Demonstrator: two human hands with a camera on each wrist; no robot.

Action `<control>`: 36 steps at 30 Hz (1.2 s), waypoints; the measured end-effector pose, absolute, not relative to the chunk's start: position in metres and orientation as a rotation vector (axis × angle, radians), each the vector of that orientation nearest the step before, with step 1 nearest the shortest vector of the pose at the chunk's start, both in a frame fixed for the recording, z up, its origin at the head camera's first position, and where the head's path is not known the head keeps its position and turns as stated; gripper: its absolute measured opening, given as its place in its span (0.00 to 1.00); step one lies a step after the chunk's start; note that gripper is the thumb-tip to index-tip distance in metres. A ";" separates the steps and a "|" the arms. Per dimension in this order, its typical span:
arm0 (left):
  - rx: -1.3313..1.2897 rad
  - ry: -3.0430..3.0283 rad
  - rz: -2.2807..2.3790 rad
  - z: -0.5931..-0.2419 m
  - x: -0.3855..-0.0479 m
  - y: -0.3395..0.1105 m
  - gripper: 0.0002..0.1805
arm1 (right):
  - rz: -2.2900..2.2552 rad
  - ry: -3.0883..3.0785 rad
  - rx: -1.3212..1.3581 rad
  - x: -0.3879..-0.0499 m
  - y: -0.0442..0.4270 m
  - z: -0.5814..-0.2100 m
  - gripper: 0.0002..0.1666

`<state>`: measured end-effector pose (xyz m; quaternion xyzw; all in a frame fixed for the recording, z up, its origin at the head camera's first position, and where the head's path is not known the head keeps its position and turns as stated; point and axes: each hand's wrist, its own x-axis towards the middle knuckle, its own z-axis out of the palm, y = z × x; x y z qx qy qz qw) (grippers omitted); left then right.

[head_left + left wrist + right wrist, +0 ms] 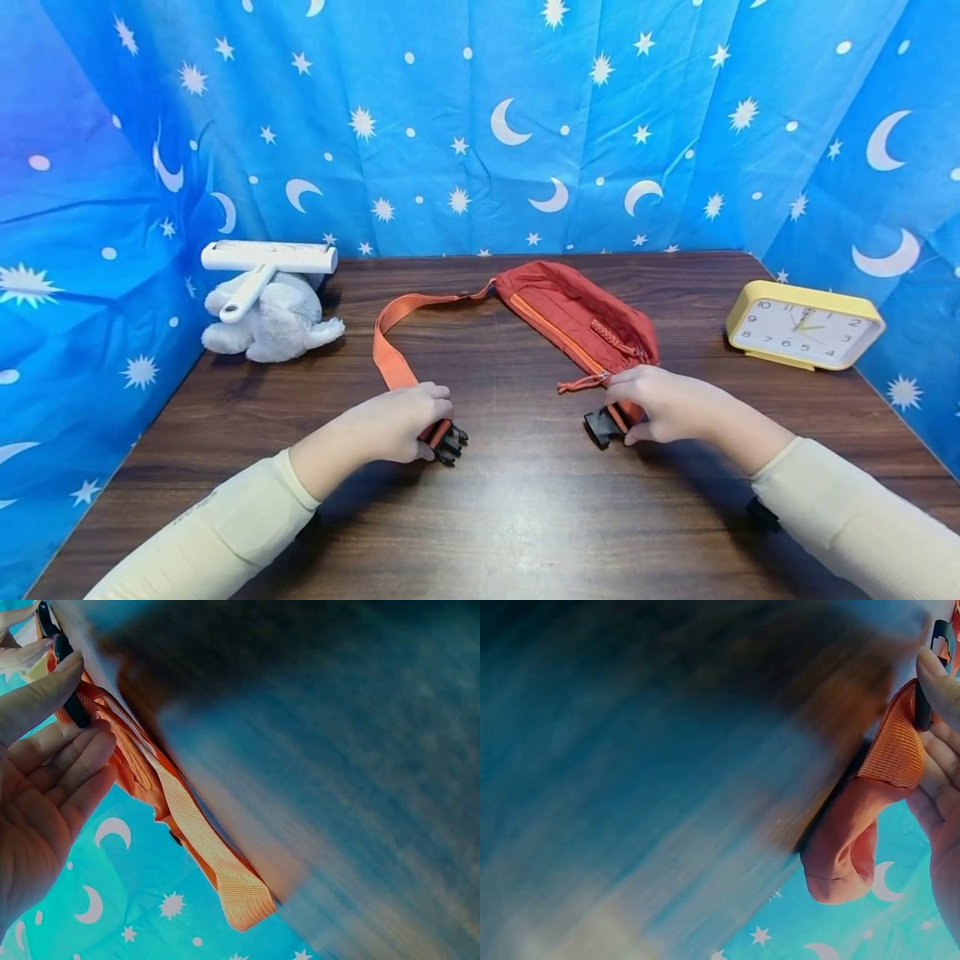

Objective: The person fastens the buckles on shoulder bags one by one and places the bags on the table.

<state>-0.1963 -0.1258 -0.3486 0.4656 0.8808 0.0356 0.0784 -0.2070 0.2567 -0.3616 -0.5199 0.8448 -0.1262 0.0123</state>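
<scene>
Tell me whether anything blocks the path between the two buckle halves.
Nothing visible does: the left hand holds the pronged half, the right hand the socket half, and only tabletop shows between them.

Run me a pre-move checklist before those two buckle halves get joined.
1. Pronged buckle half secured: ok, held at its strap end by the left hand.
2. Socket buckle half secured: ok, held by the right hand.
3. Halves within engaging distance: not ok, bare wooden tabletop shows between them.
4. Prongs roughly facing the socket: ok, they point toward the right hand's side; exact alignment cannot be told.
5. Orange strap free of twists: cannot tell, the left hand hides part of it.
6. Yellow analog clock and gray plush toy out of the way: ok, both stand off to the sides.
</scene>
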 end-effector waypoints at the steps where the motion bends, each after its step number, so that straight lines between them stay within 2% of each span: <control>1: 1.398 2.641 0.111 -0.349 -0.196 -0.126 0.19 | -0.405 2.633 -1.627 -0.207 0.257 -0.362 0.22; 14: 1.548 2.750 0.129 -0.346 -0.195 -0.126 0.20 | -0.493 2.666 -1.697 -0.205 0.254 -0.362 0.22; 36: 1.618 2.840 0.200 -0.342 -0.195 -0.125 0.18 | -0.583 2.741 -1.808 -0.205 0.249 -0.355 0.23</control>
